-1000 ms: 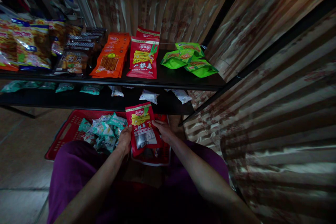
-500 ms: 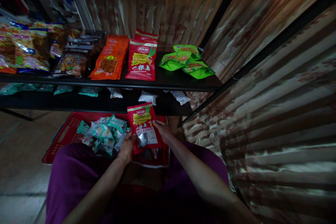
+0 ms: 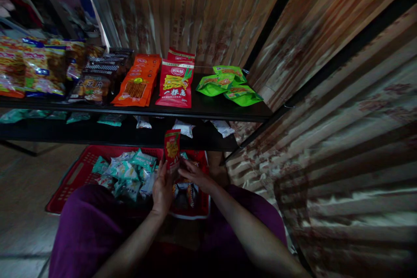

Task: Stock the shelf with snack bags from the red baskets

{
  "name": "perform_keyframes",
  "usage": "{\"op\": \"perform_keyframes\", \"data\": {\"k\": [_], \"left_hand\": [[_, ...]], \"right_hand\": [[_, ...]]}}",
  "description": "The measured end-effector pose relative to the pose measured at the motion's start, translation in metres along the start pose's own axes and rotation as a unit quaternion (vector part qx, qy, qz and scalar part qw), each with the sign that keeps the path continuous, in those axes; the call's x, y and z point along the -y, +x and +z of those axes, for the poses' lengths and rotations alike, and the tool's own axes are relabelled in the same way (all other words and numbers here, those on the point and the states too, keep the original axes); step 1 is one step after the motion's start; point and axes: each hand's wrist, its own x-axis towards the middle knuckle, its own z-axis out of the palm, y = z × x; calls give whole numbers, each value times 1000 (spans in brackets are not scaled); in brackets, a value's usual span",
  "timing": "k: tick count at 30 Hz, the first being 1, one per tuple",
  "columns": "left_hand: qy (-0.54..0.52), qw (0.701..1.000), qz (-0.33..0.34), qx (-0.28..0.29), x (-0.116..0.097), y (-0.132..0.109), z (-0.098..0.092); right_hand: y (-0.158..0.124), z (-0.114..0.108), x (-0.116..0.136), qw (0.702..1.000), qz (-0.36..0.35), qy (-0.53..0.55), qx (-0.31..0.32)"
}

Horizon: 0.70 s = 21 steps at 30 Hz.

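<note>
A red snack bag (image 3: 172, 148), turned so that only a narrow face shows, stands upright above the basket. My left hand (image 3: 162, 191) is closed on its lower left side. Just right of the bag's lower end is my right hand (image 3: 197, 176), its fingers stretched out toward the bag; whether the fingertips touch it I cannot tell. Under both hands lies a red plastic basket (image 3: 70, 180) with several teal-and-white packets (image 3: 127, 173) in its left part. Dark and orange packets (image 3: 185, 193) lie in its right part, partly hidden by my hands.
On the black shelf (image 3: 211, 110) stand matching red bags (image 3: 176, 84), orange bags (image 3: 137, 82), brown bags (image 3: 93, 82), noodle-like snack bags (image 3: 44, 69) and green bags (image 3: 230, 84). White packets (image 3: 184, 128) sit one tier lower. A slanting black post (image 3: 257, 137) and pleated curtain (image 3: 325, 160) border the right.
The red snack bag has turned from facing me flat to nearly edge-on. My right hand has come off its right edge and moved left and down. The view has tipped slightly upward.
</note>
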Motion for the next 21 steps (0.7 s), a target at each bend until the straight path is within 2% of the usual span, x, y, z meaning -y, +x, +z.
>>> {"op": "perform_keyframes", "data": {"k": [1, 3, 7, 9, 11, 13, 15, 17, 19, 21], "left_hand": [[63, 997, 37, 3, -2, -5, 4], [161, 981, 104, 15, -5, -15, 11], [254, 944, 206, 35, -11, -32, 22], [257, 938, 225, 65, -14, -33, 21], [239, 942, 217, 88, -15, -29, 14], [210, 958, 185, 67, -16, -20, 3], [170, 977, 126, 2, -17, -9, -9], [105, 993, 13, -49, -18, 2, -21], [-3, 991, -132, -32, -22, 7, -29], [-119, 962, -243, 26, -25, 7, -33]], "right_hand": [[-5, 5, 3, 999, 10, 31, 35], [-12, 12, 8, 995, 41, 70, 54], [-16, 17, 9, 991, 84, 103, 6], [-13, 15, 7, 986, 101, 125, -35], [-10, 13, 6, 978, 116, 160, -74], [-7, 10, 7, 969, 124, 199, -83], [-5, 7, 9, 961, 132, 232, -69], [-4, 5, 10, 956, 138, 252, -64], [-2, 3, 9, 952, 145, 259, -77], [1, 2, 8, 949, 157, 256, -95]]}}
